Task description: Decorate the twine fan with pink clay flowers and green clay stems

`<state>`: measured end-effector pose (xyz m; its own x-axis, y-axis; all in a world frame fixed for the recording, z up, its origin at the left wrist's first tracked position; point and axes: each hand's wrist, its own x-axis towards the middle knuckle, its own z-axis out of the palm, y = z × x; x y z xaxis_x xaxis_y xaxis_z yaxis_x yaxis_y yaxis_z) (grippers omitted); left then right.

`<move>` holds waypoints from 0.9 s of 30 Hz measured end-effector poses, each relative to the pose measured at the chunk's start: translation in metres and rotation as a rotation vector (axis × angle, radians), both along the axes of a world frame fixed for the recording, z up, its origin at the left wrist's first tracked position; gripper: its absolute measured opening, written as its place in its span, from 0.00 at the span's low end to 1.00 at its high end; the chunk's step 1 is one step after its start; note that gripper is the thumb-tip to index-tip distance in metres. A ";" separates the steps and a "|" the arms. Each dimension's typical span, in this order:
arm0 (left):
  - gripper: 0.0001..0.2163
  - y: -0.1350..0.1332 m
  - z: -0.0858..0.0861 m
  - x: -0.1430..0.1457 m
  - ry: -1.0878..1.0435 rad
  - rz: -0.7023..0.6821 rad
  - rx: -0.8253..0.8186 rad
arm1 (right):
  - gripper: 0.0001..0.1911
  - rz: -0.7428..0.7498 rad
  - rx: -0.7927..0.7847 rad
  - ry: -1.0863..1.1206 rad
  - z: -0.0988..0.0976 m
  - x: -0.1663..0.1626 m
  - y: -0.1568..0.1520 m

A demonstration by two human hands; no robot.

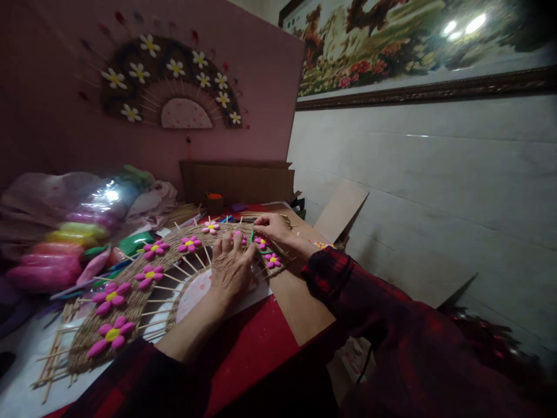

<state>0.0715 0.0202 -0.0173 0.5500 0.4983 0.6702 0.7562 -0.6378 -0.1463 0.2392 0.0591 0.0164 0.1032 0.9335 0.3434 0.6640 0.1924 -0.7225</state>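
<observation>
A fan-shaped piece of woven twine (130,276) on thin sticks lies on the table in front of me. Pink clay flowers (150,277) with yellow centres run along its arc. My left hand (230,268) rests on the twine near the right part of the arc, fingers spread and pressed down, partly covering one flower. At the upper right edge my right hand (275,227) pinches a thin green clay strip (252,233), close to two more pink flowers. Another green strip lies on the twine between those flowers. The right fingertips are small and partly hidden.
Bags of coloured clay (65,249) are heaped at the left beside a crumpled cloth. A cardboard box (243,183) stands behind the fan. A finished-looking fan with white flowers (139,72) hangs on the pink panel. Tiled wall (413,174) bounds the right side.
</observation>
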 end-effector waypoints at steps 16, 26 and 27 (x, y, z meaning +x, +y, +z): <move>0.11 -0.001 0.000 -0.002 -0.018 0.027 -0.017 | 0.05 -0.003 0.085 -0.201 -0.010 -0.003 0.012; 0.09 -0.025 0.001 0.005 -0.120 -0.107 0.032 | 0.05 -0.035 0.129 -0.312 -0.011 -0.009 0.011; 0.09 -0.032 0.000 0.007 -0.118 -0.141 0.048 | 0.05 -0.037 0.128 -0.319 -0.010 -0.010 0.011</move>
<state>0.0781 -0.0121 -0.0172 0.5285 0.3873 0.7555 0.6732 -0.7333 -0.0949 0.2294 0.0701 0.0060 0.0046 0.8783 0.4780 0.8607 0.2399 -0.4491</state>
